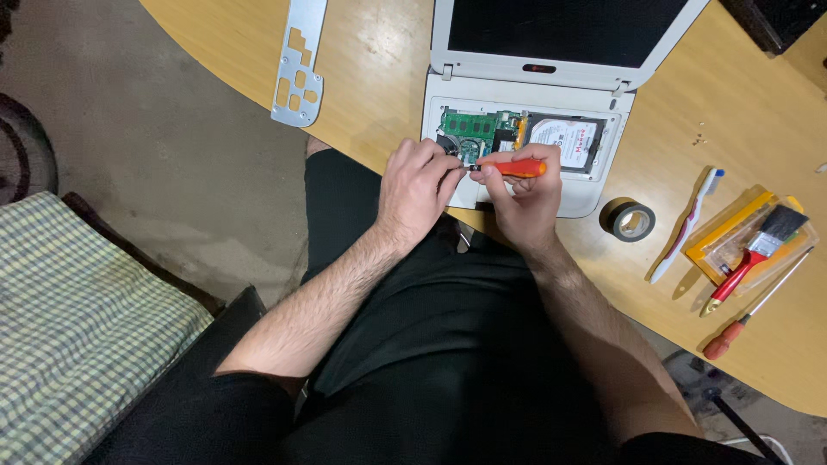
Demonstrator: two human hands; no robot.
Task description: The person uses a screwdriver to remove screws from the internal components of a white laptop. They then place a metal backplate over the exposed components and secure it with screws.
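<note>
A white laptop (525, 95) lies open on the wooden table (379, 77) with its keyboard cover off, showing a green circuit board (469, 127) and a silver hard drive (564, 142). My right hand (525, 202) grips an orange-handled screwdriver (517, 167), held level with its tip pointing left. My left hand (418, 185) pinches the screwdriver's dark tip between fingers and thumb, just in front of the laptop's open bay. Both hands touch each other at the tool.
A perforated metal plate (299, 65) lies at the table's left edge. Right of the laptop are a roll of black tape (629, 220), a toothbrush (687, 226), a red-handled paintbrush (758, 250) on a yellow packet, and another screwdriver (754, 310). A checked cushion (77, 319) sits lower left.
</note>
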